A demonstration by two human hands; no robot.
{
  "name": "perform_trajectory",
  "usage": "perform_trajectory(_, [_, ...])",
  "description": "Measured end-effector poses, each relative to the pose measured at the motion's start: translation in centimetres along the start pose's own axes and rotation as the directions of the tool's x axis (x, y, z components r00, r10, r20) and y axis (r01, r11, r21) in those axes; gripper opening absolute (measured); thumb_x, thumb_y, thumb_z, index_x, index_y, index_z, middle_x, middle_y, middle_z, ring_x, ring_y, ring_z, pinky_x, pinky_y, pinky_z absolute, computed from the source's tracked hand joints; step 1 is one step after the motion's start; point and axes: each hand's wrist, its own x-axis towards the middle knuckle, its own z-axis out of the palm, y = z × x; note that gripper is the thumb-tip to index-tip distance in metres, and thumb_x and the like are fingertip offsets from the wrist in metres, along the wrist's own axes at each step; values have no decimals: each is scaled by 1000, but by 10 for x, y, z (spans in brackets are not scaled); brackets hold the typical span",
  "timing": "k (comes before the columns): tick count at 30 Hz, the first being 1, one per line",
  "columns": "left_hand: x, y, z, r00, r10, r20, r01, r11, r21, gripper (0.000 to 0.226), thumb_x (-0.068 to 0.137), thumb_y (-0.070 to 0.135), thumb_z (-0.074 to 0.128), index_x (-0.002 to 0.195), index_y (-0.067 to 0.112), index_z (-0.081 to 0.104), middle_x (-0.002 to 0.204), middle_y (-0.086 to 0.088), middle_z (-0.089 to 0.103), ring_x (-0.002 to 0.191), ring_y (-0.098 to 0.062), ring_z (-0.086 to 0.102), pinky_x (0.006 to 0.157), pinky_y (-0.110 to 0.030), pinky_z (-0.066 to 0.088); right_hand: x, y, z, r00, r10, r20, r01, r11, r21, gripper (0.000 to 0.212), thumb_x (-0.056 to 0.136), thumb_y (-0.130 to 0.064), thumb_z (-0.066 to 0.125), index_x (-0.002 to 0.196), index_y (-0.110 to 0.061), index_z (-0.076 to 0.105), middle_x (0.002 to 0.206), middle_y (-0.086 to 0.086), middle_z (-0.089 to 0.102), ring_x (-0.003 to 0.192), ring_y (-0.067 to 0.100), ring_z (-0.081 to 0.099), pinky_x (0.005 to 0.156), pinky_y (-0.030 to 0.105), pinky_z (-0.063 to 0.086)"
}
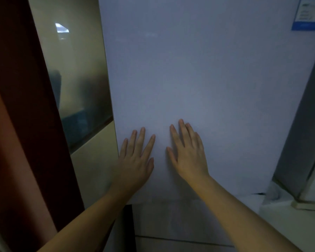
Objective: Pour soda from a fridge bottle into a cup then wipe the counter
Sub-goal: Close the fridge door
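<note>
A white fridge door [198, 73] fills most of the view, and it is closed. My left hand [136, 159] lies flat against its lower part near the left edge, fingers spread and holding nothing. My right hand [187, 151] rests flat beside it, a little higher, also with fingers apart. No bottle, cup or cloth is in view.
A dark red-brown door frame [25, 124] stands at the left, with a glossy tiled wall [76, 79] between it and the fridge. A blue-and-white sticker [309, 13] sits at the door's top right. A grey panel [305, 135] and white surface [289, 219] lie at the right.
</note>
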Motion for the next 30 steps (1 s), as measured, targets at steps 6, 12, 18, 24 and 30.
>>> perform_trajectory(6, [21,-2,16,996,-45,72,46,999,-11,70,95,49,31,156,22,10,163,-13,-3,149,-32,-1,115,-47,13,16,3,15,1000,6,13,-5,1000,-8,67,95,-45,37,153,-20,16,161,5,9,147,23,11,116,42,15])
perform_trajectory(12, [51,-1,23,968,45,248,-22,995,-97,75,89,54,15,155,18,8,162,-18,5,148,-38,14,116,-46,21,38,9,26,998,20,68,-23,999,42,69,93,-45,37,152,-15,18,159,6,18,145,23,20,114,41,24])
perform_trajectory(18, [55,6,34,962,42,268,-7,991,-130,73,92,52,26,154,15,18,160,-24,9,146,-43,15,113,-47,15,41,9,32,995,13,95,-13,1000,0,71,92,-45,35,152,-15,13,160,10,12,146,25,15,116,42,20])
perform_trajectory(24, [58,1,16,947,27,321,31,984,-176,73,100,50,34,155,23,-5,163,-9,-13,150,-27,-4,120,-39,12,41,3,18,984,8,179,-11,1000,13,73,95,-43,44,154,-17,8,161,9,-2,148,25,4,117,41,16])
perform_trajectory(30, [49,0,-22,929,-23,369,110,970,-217,64,102,49,32,156,23,10,164,0,9,150,-22,8,119,-38,16,33,-6,-16,957,65,281,-73,997,20,67,98,-47,34,153,-19,10,160,6,12,146,24,12,117,39,13])
